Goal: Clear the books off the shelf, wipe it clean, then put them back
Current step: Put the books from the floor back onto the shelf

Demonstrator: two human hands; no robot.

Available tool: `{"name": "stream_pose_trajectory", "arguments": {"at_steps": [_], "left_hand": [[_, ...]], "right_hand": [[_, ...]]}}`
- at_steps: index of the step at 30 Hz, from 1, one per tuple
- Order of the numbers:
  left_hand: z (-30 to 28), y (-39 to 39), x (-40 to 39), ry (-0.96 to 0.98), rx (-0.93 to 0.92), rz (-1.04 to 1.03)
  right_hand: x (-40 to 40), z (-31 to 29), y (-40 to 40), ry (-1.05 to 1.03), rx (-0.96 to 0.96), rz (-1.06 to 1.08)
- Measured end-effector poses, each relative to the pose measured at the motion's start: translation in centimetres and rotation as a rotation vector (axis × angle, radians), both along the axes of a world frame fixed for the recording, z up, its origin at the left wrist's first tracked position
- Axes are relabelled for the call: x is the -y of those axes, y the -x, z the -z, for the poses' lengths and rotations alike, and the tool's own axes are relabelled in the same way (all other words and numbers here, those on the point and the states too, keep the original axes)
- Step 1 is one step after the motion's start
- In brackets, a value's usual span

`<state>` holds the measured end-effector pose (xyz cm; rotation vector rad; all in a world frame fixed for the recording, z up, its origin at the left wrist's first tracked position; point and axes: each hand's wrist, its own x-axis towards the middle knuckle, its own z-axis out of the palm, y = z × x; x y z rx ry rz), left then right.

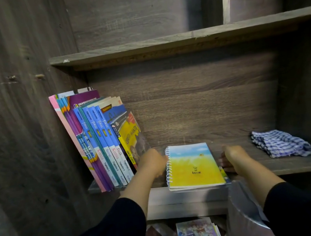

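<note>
On the near edge of the dark wooden shelf, your left hand and right hand grip the sides of the yellow-and-blue spiral-bound notebook stack; it looks light but slippery, so probably support it underneath.

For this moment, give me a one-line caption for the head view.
Both hands, left and right, flank a spiral notebook lying flat on the shelf beside leaning books.

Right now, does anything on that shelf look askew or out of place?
Yes. The upright books lean left against the side wall rather than standing straight. The spiral notebook lies flat between both hands, overhanging the shelf front edge. A checked cloth sits crumpled at the right.
</note>
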<state>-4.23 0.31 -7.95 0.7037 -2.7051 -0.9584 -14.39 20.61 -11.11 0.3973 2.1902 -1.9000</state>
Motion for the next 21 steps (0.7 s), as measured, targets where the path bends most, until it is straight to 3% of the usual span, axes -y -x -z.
{"name": "stream_pose_trajectory", "arguments": {"at_steps": [2,8,17,21], "left_hand": [[0.8,0.5,-1.0,-0.215,0.015,0.03],[1.0,1.7,-1.9,-0.554,0.072,0.018],[1.6,2.8,-2.8,-0.599,-0.096,-0.075],[1.2,3.0,-2.5,-0.704,-0.04,-0.041]], "right_hand": [[-0.2,0.0,0.0,0.007,0.011,-0.002],[-0.9,0.1,-0.3,0.047,-0.018,-0.046],[-1.4,-0.2,-0.8,0.121,-0.005,-0.074],[-1.5,-0.2,-0.7,0.12,0.0,-0.09]]}}
